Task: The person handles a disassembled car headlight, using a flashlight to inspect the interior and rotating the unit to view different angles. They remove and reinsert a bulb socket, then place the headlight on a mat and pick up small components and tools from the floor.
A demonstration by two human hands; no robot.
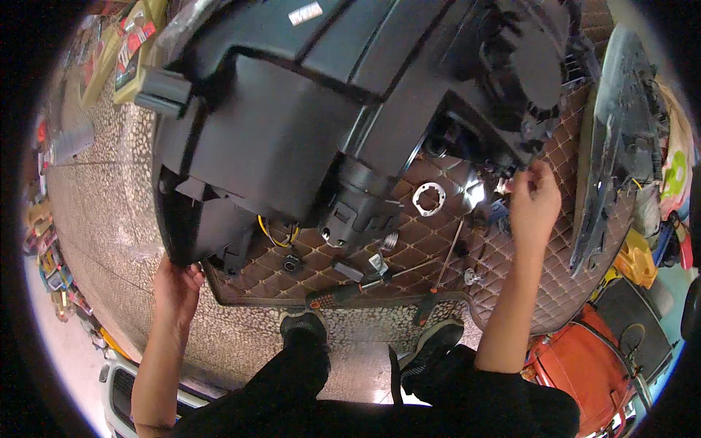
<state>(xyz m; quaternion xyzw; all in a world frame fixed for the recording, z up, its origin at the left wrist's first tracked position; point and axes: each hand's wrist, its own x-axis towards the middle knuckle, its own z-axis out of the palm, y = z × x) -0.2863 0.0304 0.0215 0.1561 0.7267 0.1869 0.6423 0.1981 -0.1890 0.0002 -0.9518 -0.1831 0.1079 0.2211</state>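
A large black plastic housing [277, 139] with ribs and a small white sticker fills the upper middle of the head view. My left hand [177, 288] grips its lower left corner from below, fingertips partly hidden. At its lower right edge, my right hand [534, 201] has its fingers curled on the housing. Beneath it, on a brown quilted mat [241, 285], lie a white metal ring [428, 199], a yellow wire [274, 239] with a black connector [291, 264], a screwdriver [336, 296], a second long-shafted tool [423, 310] and several small parts.
A clear-fronted lamp part [610, 146] stands at right. Further right are a red-orange case [566, 365], a yellow plastic item [635, 263] and bags. Yellow containers [128, 66] stand at upper left on speckled flooring [106, 226]. A vehicle's front [120, 383] shows at lower left.
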